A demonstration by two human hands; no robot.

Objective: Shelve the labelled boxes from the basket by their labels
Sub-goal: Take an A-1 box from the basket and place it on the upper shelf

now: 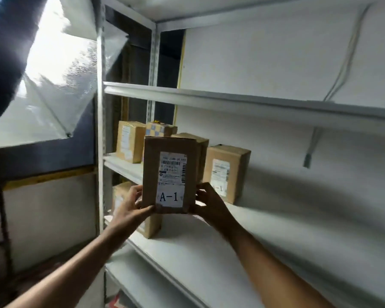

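both hands (129,205) – around a-1 box (169,174)

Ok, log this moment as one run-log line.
step: shelving | held: A-1 box, upright | left hand: grips lower left edge | right hand: grips lower right edge | shelf: four boxes standing behind

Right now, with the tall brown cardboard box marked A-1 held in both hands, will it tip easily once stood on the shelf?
The tall brown cardboard box marked A-1 is probably stiff: its faces look flat under the left hand and right hand. Stood on its narrow end it may tip if nudged. The white metal shelf looks smooth, so it likely slides.
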